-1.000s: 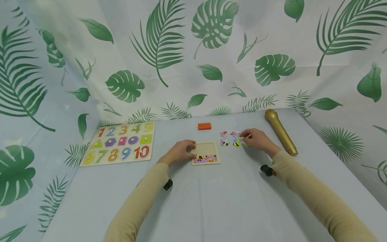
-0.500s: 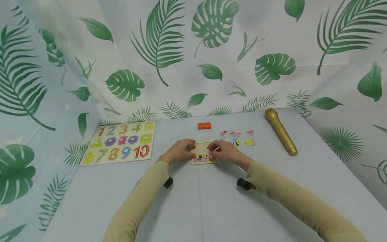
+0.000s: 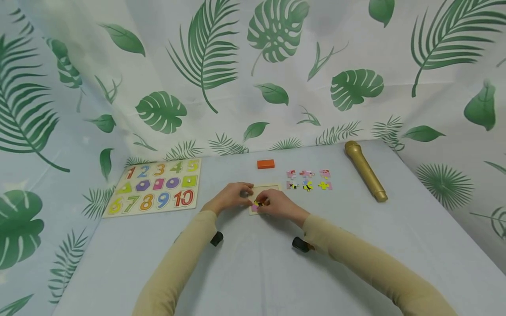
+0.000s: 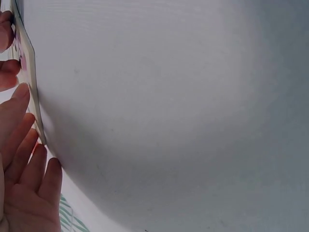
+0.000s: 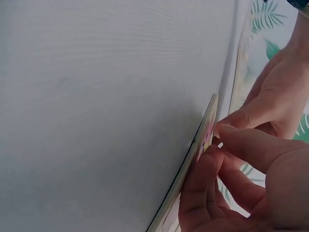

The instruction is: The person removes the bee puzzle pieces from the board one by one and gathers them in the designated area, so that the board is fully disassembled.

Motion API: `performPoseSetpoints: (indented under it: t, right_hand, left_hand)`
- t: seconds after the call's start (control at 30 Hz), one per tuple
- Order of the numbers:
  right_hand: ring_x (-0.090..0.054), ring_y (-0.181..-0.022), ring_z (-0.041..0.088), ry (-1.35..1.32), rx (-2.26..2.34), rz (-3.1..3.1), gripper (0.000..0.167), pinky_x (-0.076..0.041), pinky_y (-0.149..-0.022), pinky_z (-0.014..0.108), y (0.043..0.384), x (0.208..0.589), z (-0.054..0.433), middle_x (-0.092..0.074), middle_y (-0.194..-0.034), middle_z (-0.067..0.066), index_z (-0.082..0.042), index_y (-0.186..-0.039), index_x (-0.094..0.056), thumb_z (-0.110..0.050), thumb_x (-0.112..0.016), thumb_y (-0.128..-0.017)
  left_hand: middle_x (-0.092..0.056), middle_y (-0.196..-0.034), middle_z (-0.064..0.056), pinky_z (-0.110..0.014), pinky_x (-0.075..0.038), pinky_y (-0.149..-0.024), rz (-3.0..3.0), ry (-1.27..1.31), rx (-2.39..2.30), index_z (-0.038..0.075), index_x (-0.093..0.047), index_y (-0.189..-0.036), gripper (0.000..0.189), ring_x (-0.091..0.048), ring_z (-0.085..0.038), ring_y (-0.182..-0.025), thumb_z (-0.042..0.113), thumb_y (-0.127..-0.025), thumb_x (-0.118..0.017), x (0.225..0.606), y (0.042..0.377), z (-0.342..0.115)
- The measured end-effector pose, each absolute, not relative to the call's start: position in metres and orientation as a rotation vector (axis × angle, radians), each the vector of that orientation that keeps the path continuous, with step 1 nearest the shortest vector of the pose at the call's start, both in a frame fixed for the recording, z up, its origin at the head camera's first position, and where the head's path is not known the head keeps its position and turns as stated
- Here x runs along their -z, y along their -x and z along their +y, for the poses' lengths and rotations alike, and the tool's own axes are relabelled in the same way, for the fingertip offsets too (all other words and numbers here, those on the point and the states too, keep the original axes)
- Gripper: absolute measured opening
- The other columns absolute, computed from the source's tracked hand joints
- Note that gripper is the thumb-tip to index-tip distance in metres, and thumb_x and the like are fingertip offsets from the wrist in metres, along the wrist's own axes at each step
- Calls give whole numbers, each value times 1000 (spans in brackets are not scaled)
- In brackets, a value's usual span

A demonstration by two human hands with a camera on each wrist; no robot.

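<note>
A small wooden puzzle tray [image 3: 258,190] lies mid-table in the head view, printed puzzle pieces along its near side. My left hand [image 3: 233,195] rests at the tray's left side; in the left wrist view its fingers [image 4: 34,169] are fairly straight, tips along the edge. Over the tray's near part, my right hand [image 3: 278,204] pinches a yellow-and-black puzzle piece [image 3: 258,203] between thumb and fingertips, close to the left thumb. That hand hides most of the tray's right half. Several loose puzzle pieces [image 3: 307,185] lie in two rows to the right.
A number-and-shape board [image 3: 152,186] lies at the left. An orange block [image 3: 265,164] sits behind the tray, and a gold microphone [image 3: 365,171] lies at the right. Leaf-printed cloth [image 3: 272,94] hangs behind the table.
My right hand has moved left from the loose pieces to the tray's near left part, beside the left hand. The left hand has stayed at the tray's edge.
</note>
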State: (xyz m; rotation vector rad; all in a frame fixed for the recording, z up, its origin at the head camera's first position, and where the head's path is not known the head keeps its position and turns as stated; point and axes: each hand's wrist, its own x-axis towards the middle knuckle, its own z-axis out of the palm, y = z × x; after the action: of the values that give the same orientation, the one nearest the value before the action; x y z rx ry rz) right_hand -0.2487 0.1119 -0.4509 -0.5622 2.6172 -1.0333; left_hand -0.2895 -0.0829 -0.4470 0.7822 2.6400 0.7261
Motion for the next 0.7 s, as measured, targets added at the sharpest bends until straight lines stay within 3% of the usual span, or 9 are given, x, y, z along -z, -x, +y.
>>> performPoseSetpoints:
  t: [0.4, 0.7]
  right_hand:
    - [-54, -93, 20, 575, 988, 2679, 21, -50, -86, 38, 245, 452, 99, -63, -98, 6, -3, -107, -67, -7, -72, -87]
    - [-51, -90, 18, 587, 956, 2655, 27, -48, -79, 33, 249, 451, 99, -60, -95, 4, -5, -113, -67, -9, -72, -88]
  left_hand:
    - [-53, -143, -7, -37, -33, -114, 2625, -777, -748, 2, -68, -119, 35, -43, -25, -136, 15, -88, -74, 447, 291, -84]
    - [-48, -147, -5, -38, -30, -116, 2553, -763, -840, 3, -65, -125, 43, -37, -24, -140, 16, -86, -76, 448, 291, -90]
